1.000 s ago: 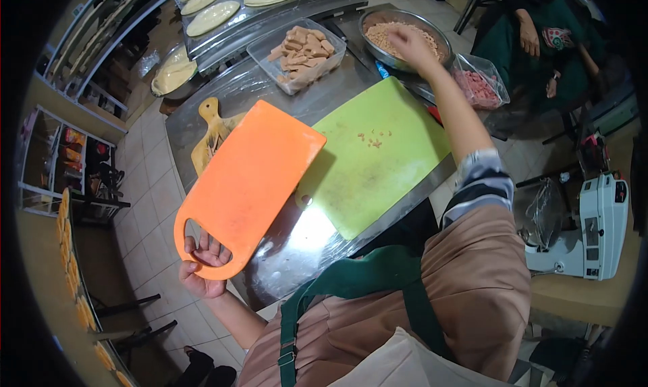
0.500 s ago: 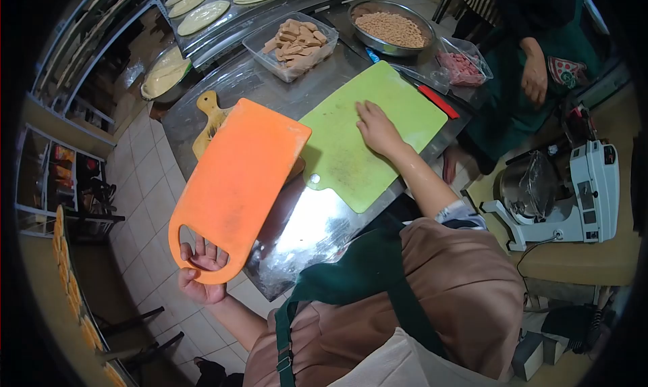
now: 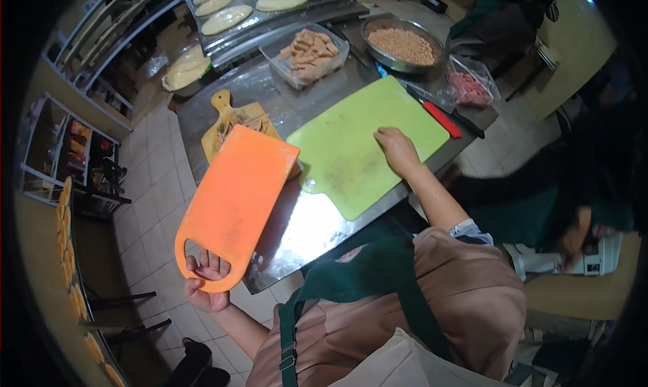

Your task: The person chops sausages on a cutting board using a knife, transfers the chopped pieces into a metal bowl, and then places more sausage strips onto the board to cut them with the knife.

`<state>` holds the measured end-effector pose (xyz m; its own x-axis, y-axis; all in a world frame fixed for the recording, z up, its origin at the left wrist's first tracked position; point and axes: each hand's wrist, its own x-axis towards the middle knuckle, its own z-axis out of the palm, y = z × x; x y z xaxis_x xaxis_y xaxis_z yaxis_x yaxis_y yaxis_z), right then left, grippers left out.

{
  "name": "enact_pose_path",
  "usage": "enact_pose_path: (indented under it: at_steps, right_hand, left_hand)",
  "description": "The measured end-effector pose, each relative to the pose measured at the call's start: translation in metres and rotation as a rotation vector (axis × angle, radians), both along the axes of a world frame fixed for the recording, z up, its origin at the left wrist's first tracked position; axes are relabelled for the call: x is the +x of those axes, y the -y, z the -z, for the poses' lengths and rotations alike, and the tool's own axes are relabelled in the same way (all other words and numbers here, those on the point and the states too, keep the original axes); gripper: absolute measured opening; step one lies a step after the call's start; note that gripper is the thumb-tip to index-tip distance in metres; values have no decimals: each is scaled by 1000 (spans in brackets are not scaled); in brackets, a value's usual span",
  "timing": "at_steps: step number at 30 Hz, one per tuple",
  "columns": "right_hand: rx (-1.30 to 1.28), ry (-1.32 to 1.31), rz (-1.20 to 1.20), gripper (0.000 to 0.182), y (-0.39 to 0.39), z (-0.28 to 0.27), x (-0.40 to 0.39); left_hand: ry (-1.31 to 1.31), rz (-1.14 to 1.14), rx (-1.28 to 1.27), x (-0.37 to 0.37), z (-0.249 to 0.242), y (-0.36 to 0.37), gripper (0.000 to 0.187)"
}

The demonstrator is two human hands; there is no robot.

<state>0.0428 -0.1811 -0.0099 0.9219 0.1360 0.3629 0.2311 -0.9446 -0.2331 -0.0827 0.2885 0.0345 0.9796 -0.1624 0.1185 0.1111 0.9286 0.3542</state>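
My left hand [image 3: 209, 286] grips the handle of an orange cutting board [image 3: 236, 191], its fingers through the handle hole. The board is tilted over the table's left part and overlaps a wooden board [image 3: 223, 107] with brown pieces on it. A green cutting board [image 3: 364, 144] lies on the metal table [image 3: 297, 231]. On its right half rests my right hand [image 3: 397, 148], fingers together and slightly bent; whether anything is under them is hidden.
Behind the boards are a plastic box of brown pieces [image 3: 307, 86], a metal bowl [image 3: 405, 68] of small bits, a bag of pink meat [image 3: 469, 90] and a red-handled knife [image 3: 442, 119]. A co-worker [image 3: 553, 198] is at the right, blurred.
The orange board has shifted lower relative to the wooden board, which shows more. My right hand has slid nearer the green board's front edge. The co-worker has moved in front of the mixer.
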Motion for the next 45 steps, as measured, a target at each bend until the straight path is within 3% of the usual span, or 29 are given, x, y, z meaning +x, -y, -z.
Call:
enact_pose_path:
  at_steps: [6, 8, 10, 18, 20, 21, 23, 24, 26, 27, 29, 33, 35, 36, 38, 39, 41, 43, 45]
  right_hand:
    - [66, 4, -87, 16, 1, -1, -2]
    - [83, 138, -152, 12, 0, 5, -2]
    - [56, 11, -219, 9, 0, 2, -4]
    - [26, -35, -289, 9, 13, 2, 7]
    - [381, -102, -222, 15, 21, -3, 15]
    - [384, -109, -221, 15, 27, -8, 18]
    - [993, -516, -37, 21, 44, -20, 25]
    - [996, -518, -36, 21, 52, -19, 32]
    - [1702, -581, 0, 21, 71, -17, 48]
    - [1701, -588, 4, 21, 82, -18, 57]
    - [1952, -530, -118, 24, 102, -25, 78]
    - [2030, -254, 45, 25, 130, -73, 131]
    - [1712, -230, 16, 36, 147, -91, 160]
    - [1385, -247, 115, 45, 152, -98, 170]
    - [1008, -112, 280, 44, 156, -89, 190]
    - [1007, -119, 274, 44, 151, -89, 188]
    - [644, -34, 106, 33, 133, -91, 170]
    - [551, 3, -104, 26, 102, -73, 152]
    - [451, -299, -210, 26, 65, -67, 120]
  left_hand:
    - [47, 46, 92, 10, -18, 37, 28]
    - [63, 39, 102, 11, -21, 50, 29]
    - [26, 46, 103, 10, -27, 67, 29]
    - [-85, 29, 121, 9, -29, 97, 29]
    - [-108, -7, 156, 9, -34, 101, 29]
    - [-109, -4, 166, 9, -37, 103, 29]
    - [-111, -12, 178, 8, -40, 104, 29]
    - [-106, -20, 186, 9, -41, 104, 29]
    - [-88, -9, 182, 12, -39, 102, 28]
    - [-72, 0, 176, 12, -37, 101, 28]
    - [-88, -4, 167, 12, -35, 99, 28]
    - [-108, 36, 136, 16, -33, 101, 27]
    - [-111, 40, 127, 18, -34, 105, 27]
    - [-113, 52, 119, 17, -35, 106, 27]
    - [-119, 30, 127, 16, -34, 105, 27]
    - [-118, 13, 139, 15, -34, 103, 27]
    - [-129, -27, 147, 12, -36, 100, 27]
    - [-129, -78, 151, 11, -36, 97, 27]
    - [-149, -116, 160, 13, -36, 93, 28]
